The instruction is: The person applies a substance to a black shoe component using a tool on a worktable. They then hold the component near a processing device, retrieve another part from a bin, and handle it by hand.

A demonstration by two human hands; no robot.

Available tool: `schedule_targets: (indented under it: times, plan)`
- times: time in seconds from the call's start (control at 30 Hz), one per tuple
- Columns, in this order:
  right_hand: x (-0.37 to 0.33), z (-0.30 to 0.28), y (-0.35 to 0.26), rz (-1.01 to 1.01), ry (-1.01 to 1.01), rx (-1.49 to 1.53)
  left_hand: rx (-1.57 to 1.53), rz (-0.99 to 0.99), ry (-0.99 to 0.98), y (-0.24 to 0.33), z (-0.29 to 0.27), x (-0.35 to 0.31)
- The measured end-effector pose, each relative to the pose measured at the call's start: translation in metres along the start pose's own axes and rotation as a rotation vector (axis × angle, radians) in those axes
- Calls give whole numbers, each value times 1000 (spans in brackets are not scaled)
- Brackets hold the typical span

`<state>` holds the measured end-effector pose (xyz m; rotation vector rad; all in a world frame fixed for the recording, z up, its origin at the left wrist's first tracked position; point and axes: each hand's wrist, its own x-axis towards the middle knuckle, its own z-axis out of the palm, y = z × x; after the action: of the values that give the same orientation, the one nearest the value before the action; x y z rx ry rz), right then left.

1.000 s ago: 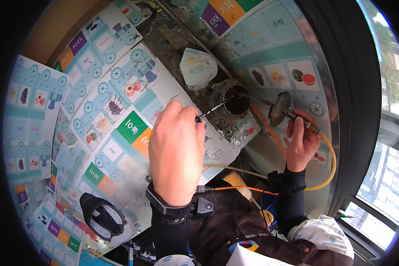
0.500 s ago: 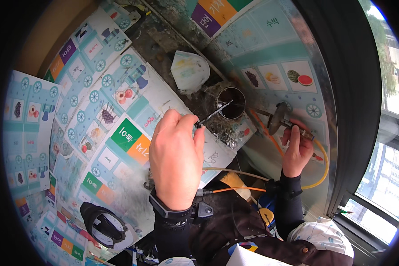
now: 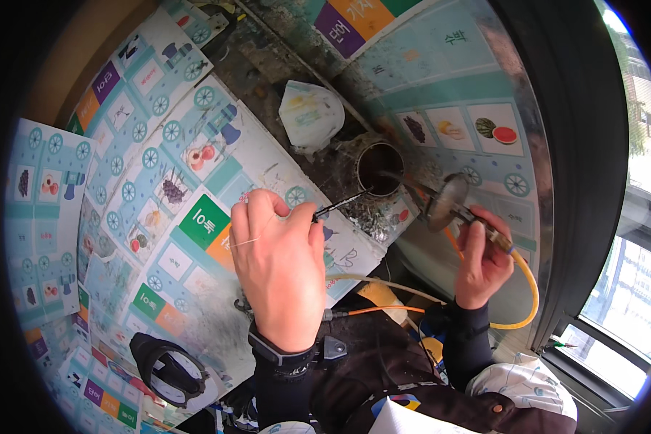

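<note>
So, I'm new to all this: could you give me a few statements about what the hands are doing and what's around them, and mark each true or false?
1. The left hand holds a thin rod. True.
2. The right hand is empty. False: it grips a tool with a round disc.
3. The rod points toward the round opening. True.
4. The yellow hose runs to the left hand. False: it joins the tool in the right hand.
5. A black strap is around the left wrist. True.
6. The window is on the picture's left. False: it is on the right.
</note>
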<state>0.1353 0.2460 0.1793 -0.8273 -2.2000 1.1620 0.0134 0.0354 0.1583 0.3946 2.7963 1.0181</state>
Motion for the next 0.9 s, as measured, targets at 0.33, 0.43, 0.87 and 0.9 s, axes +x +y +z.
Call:
schedule_targets:
  times: [0.33,0.43,0.87,0.9]
  plan:
    - [23,60,20,-28,-261,-125,-163,-128,-188,-40,-21,-29]
    - [27,67,23,-42,-271,-232,-264,-202,-223,-52,-27,-40]
    - [31,79,13,-255,-328,-425,-404,-276,13,-76,-6,-27]
    - [31,79,14,-255,-327,-424,-394,-266,40,-76,4,-22]
